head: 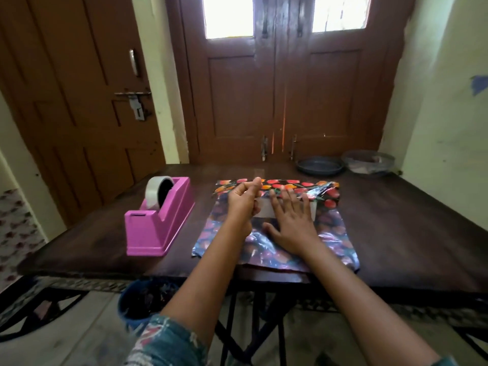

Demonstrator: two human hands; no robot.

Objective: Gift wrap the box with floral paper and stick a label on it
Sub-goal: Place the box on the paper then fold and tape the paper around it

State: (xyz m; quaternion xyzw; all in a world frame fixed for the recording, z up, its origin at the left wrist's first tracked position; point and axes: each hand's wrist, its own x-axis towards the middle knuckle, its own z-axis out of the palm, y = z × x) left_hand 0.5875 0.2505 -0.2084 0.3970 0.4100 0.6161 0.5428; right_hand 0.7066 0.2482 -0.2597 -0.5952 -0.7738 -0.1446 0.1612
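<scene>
Now right hand (290, 220) presses flat on box (265, 210); left hand (244, 203), curled, contents unclear, sits beside the crosswise paper (285, 186) flap.

Tape dispenser (158, 220) stands close L of floral paper (335, 233), narrow gap btwn. R side of table (409, 233) open; pan (319, 166), bowl (368, 161) at far edge.
</scene>
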